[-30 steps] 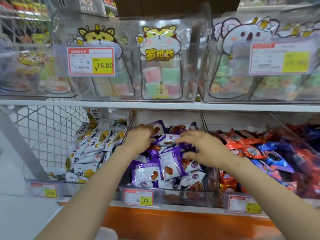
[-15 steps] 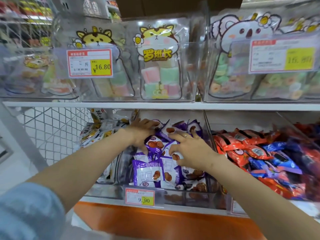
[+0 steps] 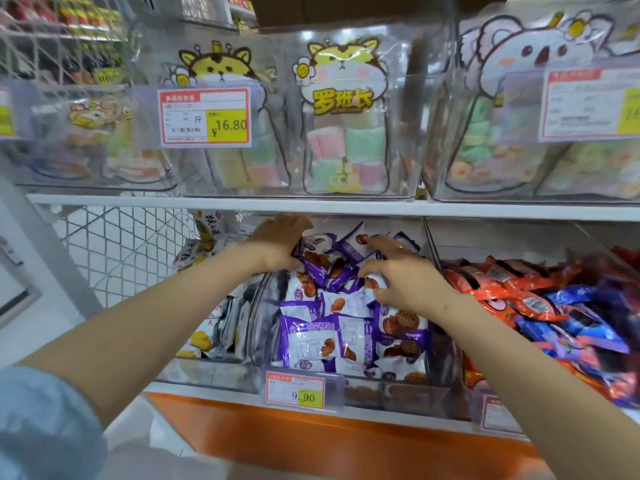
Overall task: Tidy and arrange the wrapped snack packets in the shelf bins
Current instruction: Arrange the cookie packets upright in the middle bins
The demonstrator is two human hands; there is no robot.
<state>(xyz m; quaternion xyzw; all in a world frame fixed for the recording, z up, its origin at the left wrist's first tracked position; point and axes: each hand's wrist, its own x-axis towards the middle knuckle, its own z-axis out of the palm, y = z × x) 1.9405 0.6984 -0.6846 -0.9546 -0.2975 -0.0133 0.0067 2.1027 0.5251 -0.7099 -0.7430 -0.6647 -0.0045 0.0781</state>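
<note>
Purple-and-white wrapped snack packets [image 3: 311,341] fill the middle clear bin [image 3: 381,393] on the lower shelf. My left hand [image 3: 277,244] lies against the back-left of the pile, its fingertips partly hidden behind the top packets. My right hand [image 3: 401,275] rests on the pile's upper right, fingers spread, the index finger stretched toward the back and the thumb on a packet. Neither hand lifts a packet. The left bin holds white-and-yellow packets [image 3: 221,327]. Red and blue packets [image 3: 519,299] are heaped in the right bin.
The upper shelf board [image 3: 242,204] sits just above my hands, carrying clear bins of pastel sweet bags [image 3: 343,150]. A 9.90 price tag [image 3: 295,393] hangs on the middle bin's front. White wire mesh [image 3: 121,244] closes the shelf's left end.
Both hands have slid further back and up over the purple packets, the left one toward the back-left corner. The camera has come closer to the shelf.
</note>
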